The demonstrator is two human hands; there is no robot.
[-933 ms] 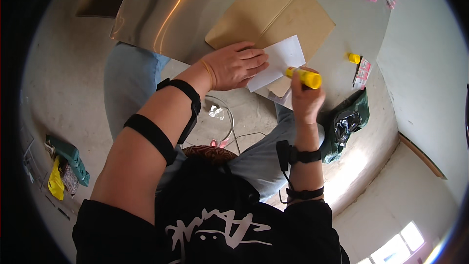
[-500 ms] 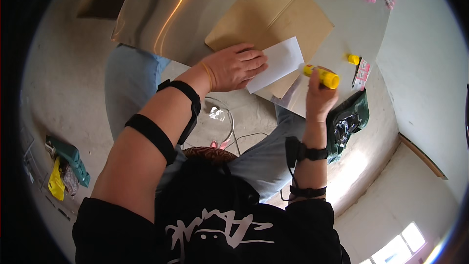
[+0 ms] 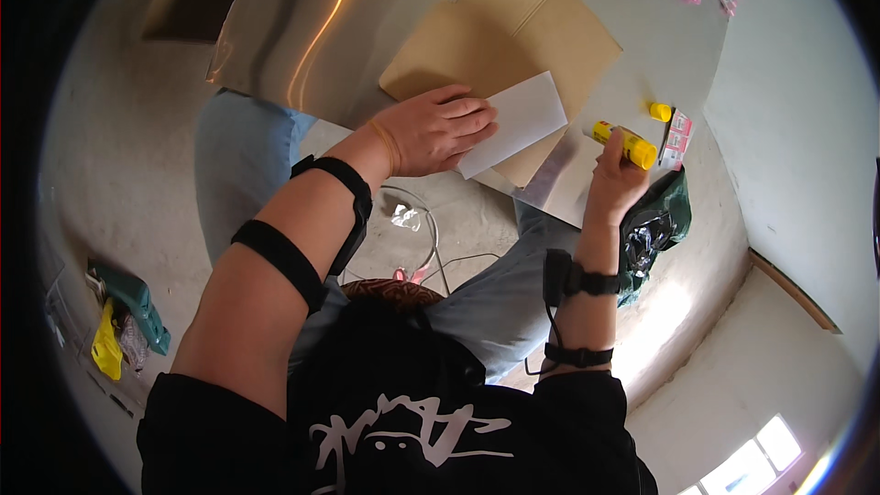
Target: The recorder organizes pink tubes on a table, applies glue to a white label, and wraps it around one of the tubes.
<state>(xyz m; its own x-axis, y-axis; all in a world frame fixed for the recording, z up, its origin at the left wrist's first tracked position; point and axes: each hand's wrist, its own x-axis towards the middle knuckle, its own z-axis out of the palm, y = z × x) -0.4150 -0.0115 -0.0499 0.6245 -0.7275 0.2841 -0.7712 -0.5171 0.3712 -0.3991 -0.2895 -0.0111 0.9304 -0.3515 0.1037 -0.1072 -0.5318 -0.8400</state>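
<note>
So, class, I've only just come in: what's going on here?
Someone is seated at a metal table, working with both hands. The left hand lies on a sheet of white paper, which partly covers some brown cardboard. The right hand grips what looks like a yellow glue stick, just off to the right of the paper. A yellow cap sits farther right.

Shiny grey table [image 3: 357, 64] — curved streak of light [image 3: 322, 32], dull grey floor [image 3: 119, 137], pale wall [image 3: 788, 128], bright window [image 3: 777, 442] — lower right
</note>
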